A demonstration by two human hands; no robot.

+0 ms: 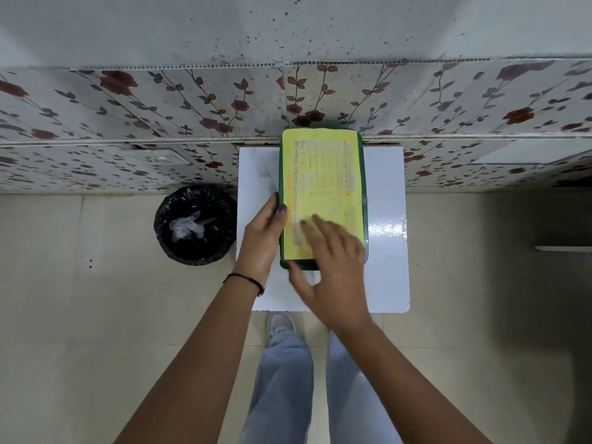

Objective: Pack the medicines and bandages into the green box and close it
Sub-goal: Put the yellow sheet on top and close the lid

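The flowered wall panelling [192, 100] runs behind everything, and the pale tiled floor [80, 331] spreads out below it. Against that wall stands a small white desk [387, 267], glossy enough to throw a glare on its right side. To the left of the desk, on the floor, sits a round bin lined with a black bag [195, 225], some crumpled clear plastic inside.

On the desk, pushed back so its far end meets the wall, lies the green box [281, 174], long side running away from the person. Its lid is down, and a yellow sheet with a printed table [323, 174] covers almost all of the top. No medicines or bandages show anywhere on the desk, so I take it the packing is done and the closing is what remains.

The left hand [261, 232] rests against the box's left edge, fingers loosely extended along the side, thumb tip on the yellow sheet, bracing rather than gripping. The right hand [333, 261] is blurred, spread flat and open over the near end of the lid, holding nothing.

The risk I see is an uneven press: pushing only the near end could leave the far end unlatched, or slide the box on that slick desk.
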